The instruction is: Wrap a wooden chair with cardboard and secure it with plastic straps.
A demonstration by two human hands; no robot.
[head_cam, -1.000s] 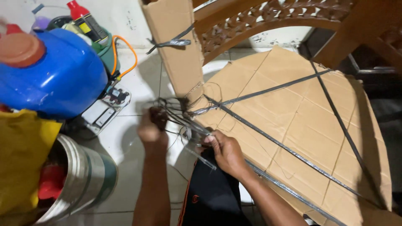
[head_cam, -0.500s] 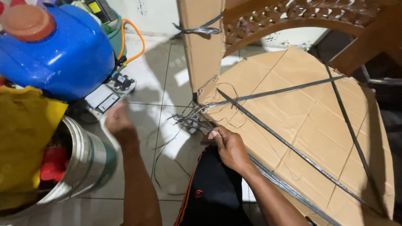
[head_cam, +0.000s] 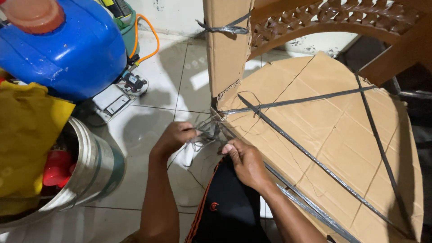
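Observation:
A wooden piece of furniture wrapped in brown cardboard (head_cam: 315, 135) stands in front of me, bound with dark plastic straps (head_cam: 297, 148). At its near left corner the straps fray into a tangle of thin strands (head_cam: 208, 131). My left hand (head_cam: 174, 137) is closed on that tangle from the left. My right hand (head_cam: 243, 162) presses on the strap at the cardboard's edge, just right of the tangle, fingers curled around it. A cardboard-wrapped leg (head_cam: 227, 45) rises behind the corner, tied with another strap.
A blue plastic jug (head_cam: 67, 49) with an orange cap sits at the upper left beside a small pump with an orange hose (head_cam: 137, 45). A metal bucket (head_cam: 90, 166) holds yellow cloth and red items. White floor tiles lie between. My dark trouser leg is below.
My left hand swung out to the left away from the strands, then came back and took hold of the tangle at the corner. My right hand stayed on the strap. The view shifted slightly.

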